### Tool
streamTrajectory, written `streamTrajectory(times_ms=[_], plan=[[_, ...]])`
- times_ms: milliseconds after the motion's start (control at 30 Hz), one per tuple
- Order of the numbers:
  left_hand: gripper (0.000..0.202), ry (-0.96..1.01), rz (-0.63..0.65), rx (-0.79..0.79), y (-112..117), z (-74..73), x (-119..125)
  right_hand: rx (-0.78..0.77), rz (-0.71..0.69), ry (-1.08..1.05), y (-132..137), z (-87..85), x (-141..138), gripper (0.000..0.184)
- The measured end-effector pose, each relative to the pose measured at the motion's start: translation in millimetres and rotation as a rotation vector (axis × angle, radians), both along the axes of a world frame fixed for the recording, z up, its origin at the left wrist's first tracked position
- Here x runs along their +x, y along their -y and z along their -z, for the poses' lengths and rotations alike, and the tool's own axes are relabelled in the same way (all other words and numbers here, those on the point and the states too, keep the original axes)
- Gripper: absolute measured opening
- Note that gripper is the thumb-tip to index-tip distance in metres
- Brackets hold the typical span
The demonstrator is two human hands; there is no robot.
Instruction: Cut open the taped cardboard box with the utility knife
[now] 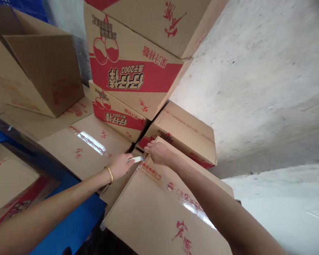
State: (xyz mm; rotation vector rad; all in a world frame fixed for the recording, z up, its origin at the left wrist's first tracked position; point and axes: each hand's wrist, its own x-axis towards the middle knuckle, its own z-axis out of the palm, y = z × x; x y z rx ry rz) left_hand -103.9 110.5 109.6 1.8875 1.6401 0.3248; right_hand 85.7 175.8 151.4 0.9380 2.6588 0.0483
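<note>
A taped cardboard box (159, 209) with red print lies close below me. My left hand (121, 165), with a gold bangle on the wrist, is closed round a small white tool (136, 159) whose tip rests at the box's far edge. My right hand (158, 153) presses with curled fingers on the far corner of the same box, right beside the tool. What the tool is I cannot make out for certain.
Red-and-brown printed cartons (130, 67) are stacked ahead, with another sealed box (183, 132) behind my hands and a flat taped one (87, 145) to the left. An open empty carton (39, 71) stands at upper left. A rough concrete wall (263, 88) fills the right; a blue surface (71, 226) lies lower left.
</note>
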Motion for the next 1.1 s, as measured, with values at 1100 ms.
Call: streamTrajectory(times_ms=[1100], plan=[[0.036, 0.732, -0.140, -0.253, 66.2, -42.4, 37.4, -0.863, 0.753, -1.530, 148.2, 33.2, -20.6, 0.051]])
